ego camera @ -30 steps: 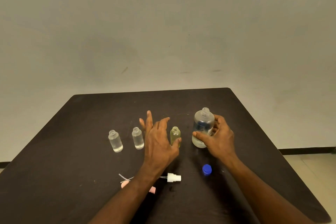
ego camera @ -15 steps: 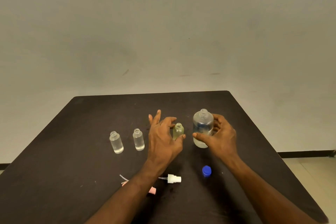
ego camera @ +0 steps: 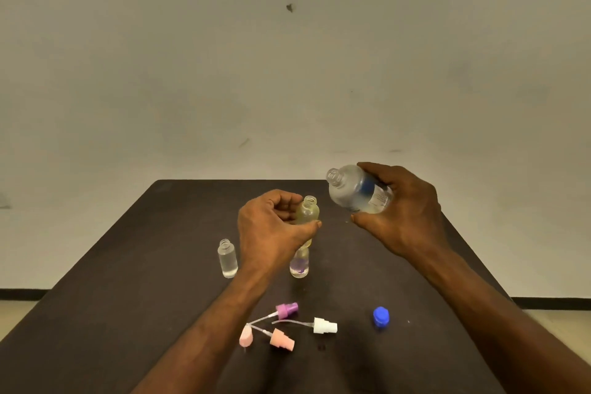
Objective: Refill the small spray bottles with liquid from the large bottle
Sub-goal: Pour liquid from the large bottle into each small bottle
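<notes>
Head view: your right hand [ego camera: 404,214] wraps the tilted large bottle [ego camera: 358,190], mouth near the yellowish small bottle [ego camera: 307,213] your left hand [ego camera: 271,227] pinches above the table [ego camera: 128,265]. Light, slick plastic, probably; grip mid-body and steady both necks.

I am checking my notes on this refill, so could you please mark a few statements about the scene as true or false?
1. The right hand holds the large bottle tilted. True.
2. The left hand is empty. False: it grips the yellowish bottle.
3. The blue cap is on the large bottle. False: it lies on the table.
4. Three spray heads lie on the table. True.
5. The clear bottle stands uncapped. True.
</notes>
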